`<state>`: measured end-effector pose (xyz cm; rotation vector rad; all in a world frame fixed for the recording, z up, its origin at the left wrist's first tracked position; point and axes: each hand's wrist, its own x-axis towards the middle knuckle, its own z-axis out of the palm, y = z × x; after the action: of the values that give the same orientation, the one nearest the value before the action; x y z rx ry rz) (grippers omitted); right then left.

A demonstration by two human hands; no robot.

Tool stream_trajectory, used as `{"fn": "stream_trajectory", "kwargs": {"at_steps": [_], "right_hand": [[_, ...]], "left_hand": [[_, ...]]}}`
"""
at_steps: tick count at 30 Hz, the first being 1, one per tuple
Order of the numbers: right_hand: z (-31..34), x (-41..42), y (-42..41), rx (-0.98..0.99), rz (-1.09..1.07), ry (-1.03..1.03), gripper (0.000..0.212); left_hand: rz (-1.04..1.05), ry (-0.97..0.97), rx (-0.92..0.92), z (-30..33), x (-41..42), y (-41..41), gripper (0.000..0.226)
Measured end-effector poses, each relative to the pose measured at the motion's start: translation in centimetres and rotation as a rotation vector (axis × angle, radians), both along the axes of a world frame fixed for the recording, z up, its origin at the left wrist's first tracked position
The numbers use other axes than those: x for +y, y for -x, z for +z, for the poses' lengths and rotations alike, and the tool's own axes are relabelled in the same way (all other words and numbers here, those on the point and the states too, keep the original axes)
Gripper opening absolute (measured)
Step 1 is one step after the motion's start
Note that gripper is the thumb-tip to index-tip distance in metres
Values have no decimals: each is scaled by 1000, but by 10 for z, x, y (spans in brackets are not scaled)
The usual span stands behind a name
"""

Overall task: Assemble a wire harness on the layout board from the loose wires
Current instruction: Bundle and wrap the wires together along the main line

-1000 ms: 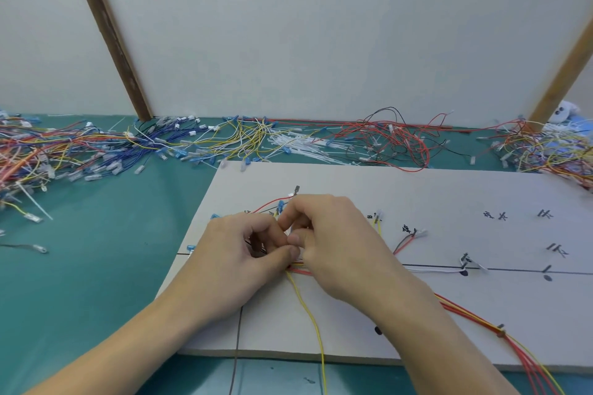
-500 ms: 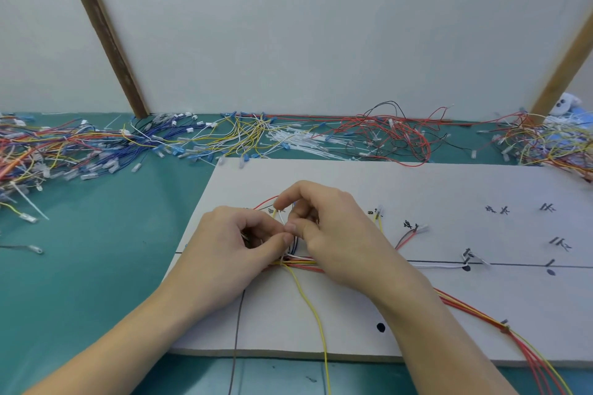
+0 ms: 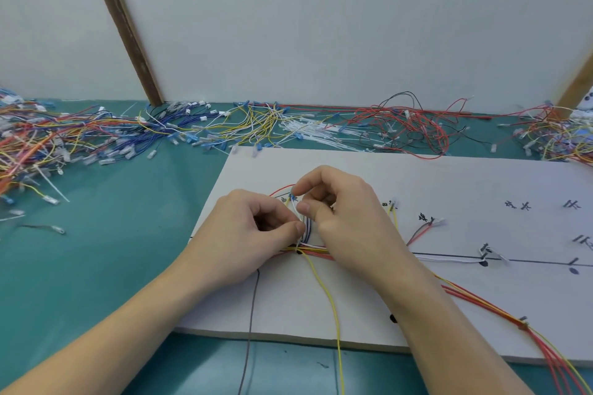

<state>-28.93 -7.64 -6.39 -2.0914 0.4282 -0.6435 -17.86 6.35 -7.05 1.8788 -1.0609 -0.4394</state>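
A white layout board (image 3: 449,176) with black lines and marks lies on the teal table. A small bundle of blue, white and red wires (image 3: 307,231) runs up its left part. My left hand (image 3: 253,240) pinches this bundle between thumb and curled fingers. My right hand (image 3: 340,218) pinches the same wires just above, near a blue terminal (image 3: 292,197). A yellow wire (image 3: 327,295) trails from the bundle off the board's front edge. Red and yellow harness wires (image 3: 481,298) run right under my right forearm to a tie (image 3: 523,321).
Heaps of loose coloured wires (image 3: 96,135) line the table's back and left. White cable ties (image 3: 314,133) and red wires (image 3: 414,131) lie behind the board. More wires (image 3: 558,135) pile at the right. A grey wire (image 3: 252,308) crosses the board's front edge.
Both hands have stayed on the bundle at the board's left. My right hand's fingers have lifted and moved slightly up along the wires; the blue and white strands now show between the hands.
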Motion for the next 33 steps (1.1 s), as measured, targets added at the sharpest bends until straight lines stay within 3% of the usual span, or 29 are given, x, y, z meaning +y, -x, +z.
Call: {"fn": "stream_trajectory", "kwargs": {"at_steps": [8,13,24,33], "right_hand": [[1,-3,8,113,-1,-44,6],[5,-2,8,174,-4,-11,17],[1,6,2,0,-83,-47,20],[2,-2,9,15,102,-270,6]], "left_hand": [[35,35,-18,-6,2,2,14],[22,22,-16,-4,2,2,14],[-137,-96,-41,8,7,-6,13],[-114,-74,-111,5,9,-3,15]]}}
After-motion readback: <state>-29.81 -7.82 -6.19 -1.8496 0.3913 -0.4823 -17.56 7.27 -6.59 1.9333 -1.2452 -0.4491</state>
